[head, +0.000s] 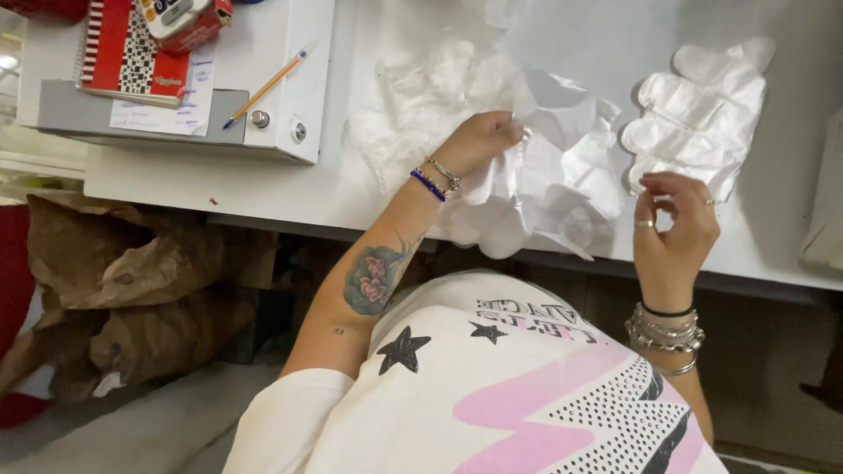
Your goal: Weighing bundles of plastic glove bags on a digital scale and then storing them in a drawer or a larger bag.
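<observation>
Gripping a crumpled white sheet point(536, 189), the left hand point(479, 140) has its fingers curled closed over the sheet's upper edge, knuckles toward the camera. The sheet lies bunched on the white table point(263, 189), spreading from under that hand down to the table's near edge and across toward the right hand. Beaded and metal bracelets point(437, 178) circle the left wrist, and a flower tattoo shows on the forearm below them.

The right hand point(672, 224) hovers just right of the crumpled sheet, palm turned inward, fingers loosely bent with thumb and forefinger near each other; whether anything thin is pinched between them cannot be told. It wears rings, and a stack of silver bangles point(665, 332) sits on its wrist. Just above this hand, a pile of clear plastic gloves point(698, 114) lies flat on the table, close to the fingertips but apart from them.

Above the left hand, thin clear plastic film point(421, 88) is spread over the table. Well to the left of that hand sits a white binder point(281, 79) with a pencil point(266, 88) resting on it, and farther left a red spiral notebook point(127, 44). Below the table, left of the left arm, crumpled brown paper bags point(132, 290) are heaped on the floor.
</observation>
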